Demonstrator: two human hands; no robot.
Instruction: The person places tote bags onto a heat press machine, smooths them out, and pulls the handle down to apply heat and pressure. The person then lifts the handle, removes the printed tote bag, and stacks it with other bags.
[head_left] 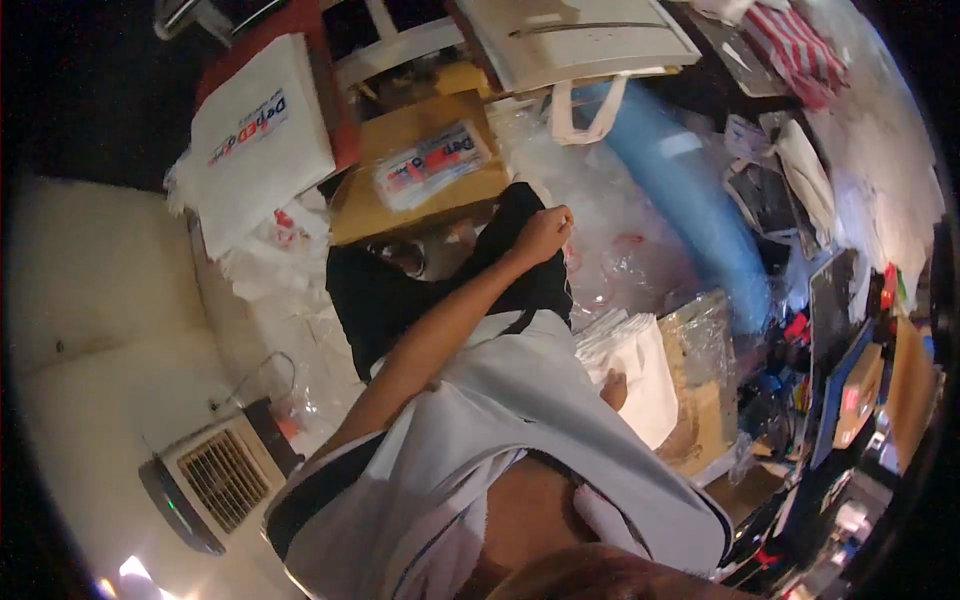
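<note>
My left hand (545,232) is closed above my right knee, its arm crossing over my lap. Whatever its fingers pinch, if anything, is too small to make out. Low on my right side, my right hand (614,388) is partly hidden by my shirt. Its visible fingers close against a stack of white cloth bags (650,400), which lies folded beside my thigh. Ahead of my knees stands a cardboard box (360,215) with a clear packet of printed pieces (430,172) on it.
A white printed tote bag (265,150) lies at the far left. A blue roll (685,165) and clear plastic wrap (625,235) lie ahead to the right. Plastic-covered cardboard (705,390) sits beside the stack. A vented appliance (222,480) stands at the left wall.
</note>
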